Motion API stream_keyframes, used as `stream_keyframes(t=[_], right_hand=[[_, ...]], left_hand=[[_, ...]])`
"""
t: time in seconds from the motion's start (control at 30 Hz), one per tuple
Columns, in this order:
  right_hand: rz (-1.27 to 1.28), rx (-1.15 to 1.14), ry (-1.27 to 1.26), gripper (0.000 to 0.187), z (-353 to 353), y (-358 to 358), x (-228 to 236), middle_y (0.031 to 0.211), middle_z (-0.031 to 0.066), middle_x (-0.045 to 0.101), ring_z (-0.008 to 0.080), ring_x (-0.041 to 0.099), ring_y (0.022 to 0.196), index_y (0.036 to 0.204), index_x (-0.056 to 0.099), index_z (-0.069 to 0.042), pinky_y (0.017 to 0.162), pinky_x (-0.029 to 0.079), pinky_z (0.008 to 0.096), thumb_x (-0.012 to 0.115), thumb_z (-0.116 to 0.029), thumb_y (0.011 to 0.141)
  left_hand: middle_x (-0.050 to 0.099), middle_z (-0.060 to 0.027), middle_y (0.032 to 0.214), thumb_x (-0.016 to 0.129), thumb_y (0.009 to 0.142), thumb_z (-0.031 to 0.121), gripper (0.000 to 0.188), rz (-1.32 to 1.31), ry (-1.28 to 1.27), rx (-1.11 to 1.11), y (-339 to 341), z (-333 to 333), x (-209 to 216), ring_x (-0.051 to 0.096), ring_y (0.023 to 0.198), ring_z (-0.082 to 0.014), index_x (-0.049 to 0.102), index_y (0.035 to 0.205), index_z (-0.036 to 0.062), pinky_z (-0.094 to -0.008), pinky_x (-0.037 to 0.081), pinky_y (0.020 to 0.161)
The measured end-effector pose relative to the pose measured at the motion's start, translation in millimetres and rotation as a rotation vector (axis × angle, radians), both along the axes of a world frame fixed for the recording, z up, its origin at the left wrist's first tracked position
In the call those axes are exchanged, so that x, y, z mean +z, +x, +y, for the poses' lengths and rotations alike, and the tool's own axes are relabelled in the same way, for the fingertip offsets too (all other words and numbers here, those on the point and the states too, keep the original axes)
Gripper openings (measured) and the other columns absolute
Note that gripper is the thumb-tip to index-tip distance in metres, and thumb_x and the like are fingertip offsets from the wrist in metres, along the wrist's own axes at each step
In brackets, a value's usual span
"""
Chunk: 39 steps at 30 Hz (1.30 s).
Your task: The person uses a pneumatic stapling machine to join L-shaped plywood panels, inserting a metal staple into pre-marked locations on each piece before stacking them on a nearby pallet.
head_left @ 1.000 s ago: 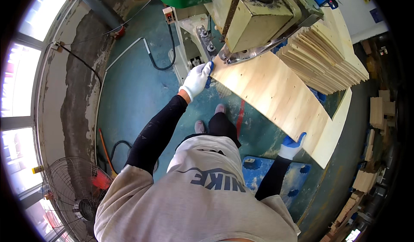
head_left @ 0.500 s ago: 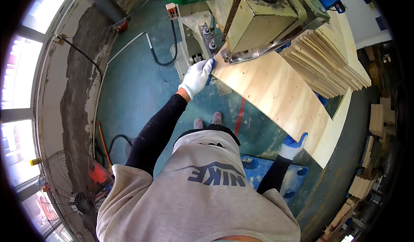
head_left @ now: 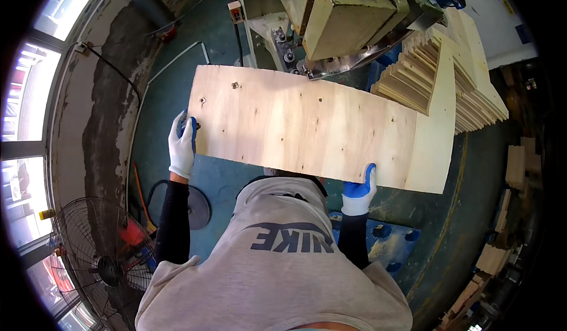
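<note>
A wide plywood sheet (head_left: 295, 124) with small dark knots lies nearly level across the space in front of my body. At its left end, my gloved left hand (head_left: 182, 148) grips the edge, thumb on top and the other fingers mostly hidden. My gloved right hand (head_left: 359, 192) holds the near edge right of the middle, with its blue-coated thumb over the top face. On the right, a paler arm of plywood reaches upward from the sheet. The far edge passes close to the metal foot (head_left: 336, 65) of a cream machine (head_left: 348, 27); whether they touch, I cannot tell.
Stacked plywood pieces (head_left: 413, 71) stand beyond the sheet's right end. A caged floor fan (head_left: 106, 266) is at lower left, near a round disc (head_left: 199, 208). A blue pallet (head_left: 390, 245) lies by my right arm. Wood offcuts (head_left: 517, 165) line the far right.
The plywood sheet has come out from under the machine head, shifting left and turning from a steep slant to nearly level. My left hand moved left and nearer; my right moved left and slightly farther away.
</note>
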State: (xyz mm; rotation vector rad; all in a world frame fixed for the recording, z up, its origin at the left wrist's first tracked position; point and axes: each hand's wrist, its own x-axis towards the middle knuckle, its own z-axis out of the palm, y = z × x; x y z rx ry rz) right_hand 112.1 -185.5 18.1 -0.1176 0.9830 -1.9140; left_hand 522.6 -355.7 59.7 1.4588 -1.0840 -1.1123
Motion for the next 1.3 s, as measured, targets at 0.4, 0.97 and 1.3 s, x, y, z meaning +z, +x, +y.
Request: stream_keyframes(t=[0.4,0.97,1.3], right_hand=[[-0.136,0.022,0.004,0.048,-12.6,10.3,-9.7,0.148,0.0098,0.054,0.0245,0.052,0.135,0.145,0.049,-0.002,0.114,0.041,0.0439,0.05,-0.031,0.107],[-0.19,-0.029,0.019,0.037,-67.2,12.0,-3.5,0.134,0.0076,0.063,0.0208,0.062,0.122,0.135,0.059,-0.005,0.101,0.054,0.0396,0.06,-0.023,0.102],[-0.196,-0.048,0.098,0.038,-65.6,21.9,-4.3,0.136,0.0105,0.063,0.0246,0.061,0.124,0.135,0.058,-0.002,0.104,0.052,0.0413,0.056,-0.024,0.105]], left_hand=[[0.062,0.0037,0.097,0.059,0.103,0.01,0.039,-0.081,-0.106,0.101,13.8,-8.6,-11.6,0.051,0.078,-0.0011,0.057,0.141,0.0014,-0.0176,0.045,0.072],[0.068,-0.001,0.114,0.063,0.102,0.017,0.041,-0.131,-0.15,-0.008,17.1,-77.7,1.4,0.06,0.092,-0.0041,0.059,0.139,0.0002,-0.0198,0.05,0.082],[0.068,-0.0029,0.122,0.06,0.103,0.017,0.042,-0.282,-0.077,-0.023,21.2,-82.1,-14.0,0.061,0.097,-0.0066,0.058,0.142,0.0019,-0.0206,0.049,0.088]])
